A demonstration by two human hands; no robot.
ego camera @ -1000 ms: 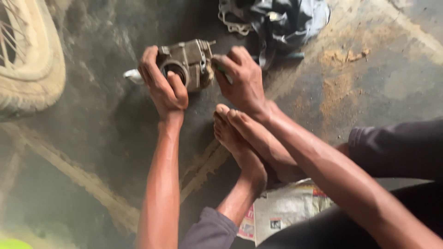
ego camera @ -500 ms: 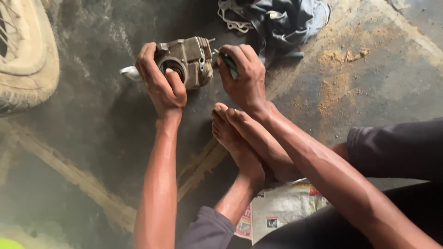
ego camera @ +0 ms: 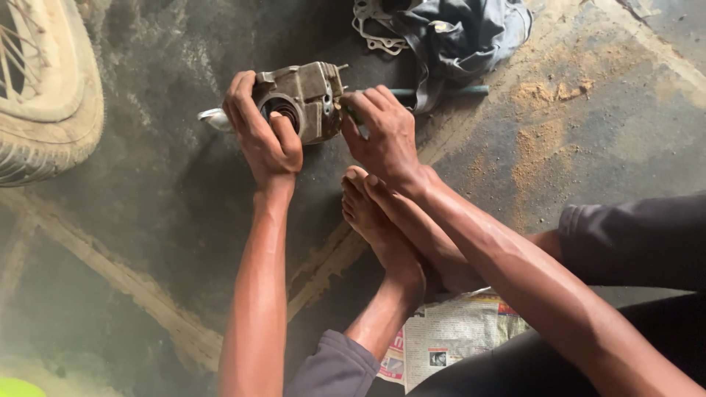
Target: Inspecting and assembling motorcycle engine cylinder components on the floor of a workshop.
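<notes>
A grey metal engine part (ego camera: 309, 95) with a round bore is held above the oily concrete floor. My left hand (ego camera: 261, 132) grips its left side, thumb lying by the bore. My right hand (ego camera: 382, 132) is closed on the handle of a thin tool (ego camera: 441, 91) pressed against the part's right side; the tool's tip is hidden by my fingers. A small shiny metal piece (ego camera: 213, 117) sticks out from behind my left hand. My bare feet (ego camera: 382, 220) rest on the floor just below the hands.
A dirty tyre with spokes (ego camera: 44, 103) lies at the left edge. A dark cloth bundle (ego camera: 456, 37) and a white gasket (ego camera: 371, 29) sit at the top. Newspaper (ego camera: 456, 331) lies under my legs. Sawdust patches (ego camera: 551, 92) mark the floor at the right.
The view has shifted slightly, so the tyre sits further left. Both hands keep the same hold on the part and the tool, with only small movements.
</notes>
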